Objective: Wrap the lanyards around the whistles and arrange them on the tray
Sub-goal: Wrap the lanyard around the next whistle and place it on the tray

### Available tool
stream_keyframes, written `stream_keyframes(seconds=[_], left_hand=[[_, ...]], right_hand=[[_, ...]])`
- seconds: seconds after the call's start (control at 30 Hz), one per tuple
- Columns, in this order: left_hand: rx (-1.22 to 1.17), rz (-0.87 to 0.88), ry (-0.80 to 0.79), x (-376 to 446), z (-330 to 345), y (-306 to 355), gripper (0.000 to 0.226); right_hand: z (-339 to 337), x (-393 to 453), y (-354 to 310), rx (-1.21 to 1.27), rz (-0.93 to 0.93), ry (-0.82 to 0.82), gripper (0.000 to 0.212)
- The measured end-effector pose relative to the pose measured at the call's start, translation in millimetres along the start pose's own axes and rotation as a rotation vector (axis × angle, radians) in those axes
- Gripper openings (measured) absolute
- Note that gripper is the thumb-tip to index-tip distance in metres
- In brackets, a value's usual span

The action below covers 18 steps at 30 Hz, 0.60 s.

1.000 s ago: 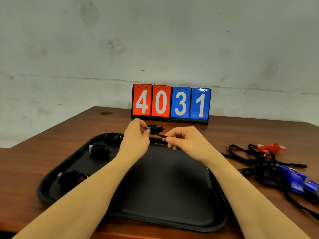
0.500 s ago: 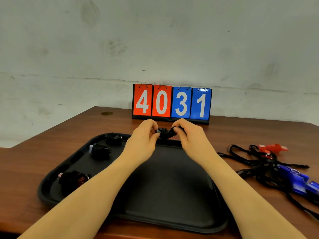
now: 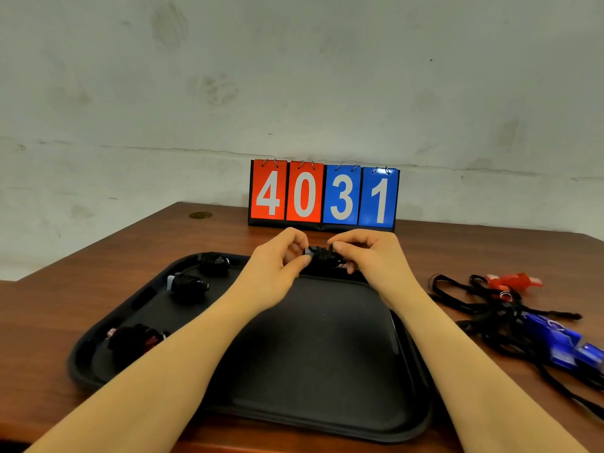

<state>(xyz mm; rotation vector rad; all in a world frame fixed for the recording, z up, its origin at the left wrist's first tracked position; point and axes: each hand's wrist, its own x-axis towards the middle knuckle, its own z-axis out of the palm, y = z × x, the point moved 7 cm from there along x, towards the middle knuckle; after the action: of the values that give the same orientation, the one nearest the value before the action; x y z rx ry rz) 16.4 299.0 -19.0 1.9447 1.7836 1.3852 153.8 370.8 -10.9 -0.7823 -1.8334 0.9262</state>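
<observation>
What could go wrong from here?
1. The whistle is pinched only at its ends by left hand and right hand; the wrap could loosen once released.
2. The unwrapped lanyards lie tangled right of the tray; lifting one may drag others.

Both hands are covering most of the wrapped whistle point(image 3: 322, 255) pinched between them, so its colour and shape are staying unclear. The forearms are hiding part of the tray point(image 3: 327, 420) floor and its near-left rim. The blue whistles point(image 3: 562, 344) at the right are blurring toward the frame edge, and their black lanyards point(image 3: 490, 308) are tangling so that separate cords cannot be told apart.
</observation>
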Motion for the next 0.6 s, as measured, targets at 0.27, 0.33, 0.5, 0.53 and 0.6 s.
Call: stream_keyframes(seconds=[0.27, 0.33, 0.5, 0.53, 0.6], left_hand=[[-0.162, -0.028, -0.058, 1.6, 1.8, 0.7, 0.013], [-0.206, -0.028, -0.053, 1.8, 1.3, 1.4, 0.011], [-0.336, -0.073, -0.022, 1.5, -0.8, -0.3, 0.01], [-0.364, -0.087, -0.007, 1.1, -1.6, -1.3, 0.01], [-0.418, -0.11, 0.032, 0.5, -3.8, -3.7, 0.009]], right_hand=[[1.5, -0.7, 8.3, 0.272, 0.169, -0.093, 0.015], [1.2, -1.0, 7.9, 0.345, 0.184, -0.083, 0.012], [4.1, -1.7, 4.1, 0.372, 0.136, -0.089, 0.012], [5.3, -2.2, 3.2, 0.37, 0.118, -0.097, 0.014], [8.7, -3.5, 0.5, 0.383, 0.086, -0.127, 0.017]])
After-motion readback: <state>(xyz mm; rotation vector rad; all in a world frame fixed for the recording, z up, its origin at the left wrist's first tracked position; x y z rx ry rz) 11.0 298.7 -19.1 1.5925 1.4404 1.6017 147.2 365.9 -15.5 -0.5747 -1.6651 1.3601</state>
